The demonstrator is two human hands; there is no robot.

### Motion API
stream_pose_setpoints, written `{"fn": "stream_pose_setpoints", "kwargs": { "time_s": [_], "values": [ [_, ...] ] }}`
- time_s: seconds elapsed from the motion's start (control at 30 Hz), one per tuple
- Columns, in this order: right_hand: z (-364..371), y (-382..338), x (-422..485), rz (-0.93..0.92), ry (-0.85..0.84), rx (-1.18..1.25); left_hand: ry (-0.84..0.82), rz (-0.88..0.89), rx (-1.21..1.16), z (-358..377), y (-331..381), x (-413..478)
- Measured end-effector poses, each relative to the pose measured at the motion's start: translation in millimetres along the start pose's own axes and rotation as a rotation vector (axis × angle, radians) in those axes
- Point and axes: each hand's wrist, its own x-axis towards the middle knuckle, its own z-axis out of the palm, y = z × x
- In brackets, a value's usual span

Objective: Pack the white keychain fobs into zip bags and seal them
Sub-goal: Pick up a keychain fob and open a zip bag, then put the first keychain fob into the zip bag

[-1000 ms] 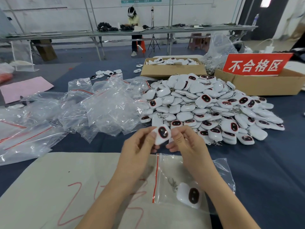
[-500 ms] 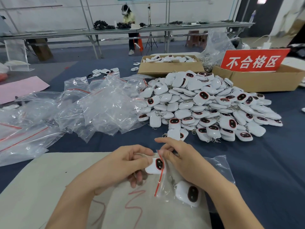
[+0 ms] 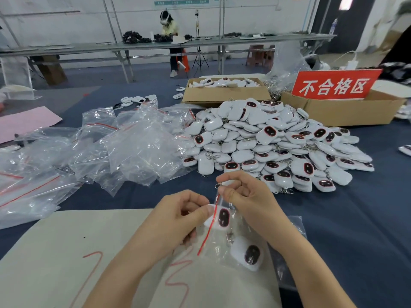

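Note:
A clear zip bag (image 3: pixel 224 247) with a red seal strip lies on the beige sheet. One white fob (image 3: pixel 248 254) with a dark oval face lies deep inside it. A second fob (image 3: pixel 222 217) sits at the bag's mouth, partly through the red strip. My left hand (image 3: pixel 178 218) pinches that fob's outer end. My right hand (image 3: pixel 244 194) pinches the upper edge of the bag's mouth near the red strip. A big heap of white fobs (image 3: pixel 273 143) lies beyond my hands.
A pile of clear zip bags (image 3: pixel 115 147) covers the left of the blue table. Two cardboard boxes (image 3: pixel 224 92) stand behind the heap, the right one with a red sign (image 3: pixel 333 85). A beige sheet (image 3: pixel 66 252) with red marks lies in front. A person stands far behind.
My hands came down from above the table to the bag. The fob held in the air has gone into the bag's mouth, and my right hand now holds the bag's edge.

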Motion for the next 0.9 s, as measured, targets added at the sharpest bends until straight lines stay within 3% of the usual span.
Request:
{"fn": "stream_pose_setpoints", "kwargs": {
  "time_s": [0.13, 0.2, 0.3, 0.43, 0.53, 0.67, 0.77, 0.83, 0.9],
  "values": [
    [2, -2, 2, 0.023, 0.018, 0.046, 0.034, -0.014, -0.007, 22, -2, 0],
    [2, -3, 3, 0.044, 0.018, 0.078, -0.091, -0.057, -0.082, 30, -1, -3],
    [1, -3, 3, 0.059, 0.014, 0.109, -0.287, 0.071, -0.081, 35, 0, -7],
    [-2, -6, 1, 0.031, -0.021, 0.152, -0.175, 0.183, 0.08, 37, -8, -4],
    [-7, -8, 1, 0.043, -0.076, 0.142, -0.249, 0.134, -0.05, 38, -6, -4],
    [-10, -5, 0, 0.08, -0.195, 0.03, -0.274, 0.128, 0.064, 27, -8, -2],
    [-8, -1, 3, 0.07, -0.149, -0.044, -0.072, 0.151, 0.045, 19, -9, 2],
    [-7, 3, 5, 0.025, 0.029, -0.15, 0.218, 0.254, 0.025, 17, -12, 6],
    [-8, 6, 5, -0.038, 0.222, -0.296, 0.404, 0.302, 0.042, 16, -16, 10]
  ]
}}
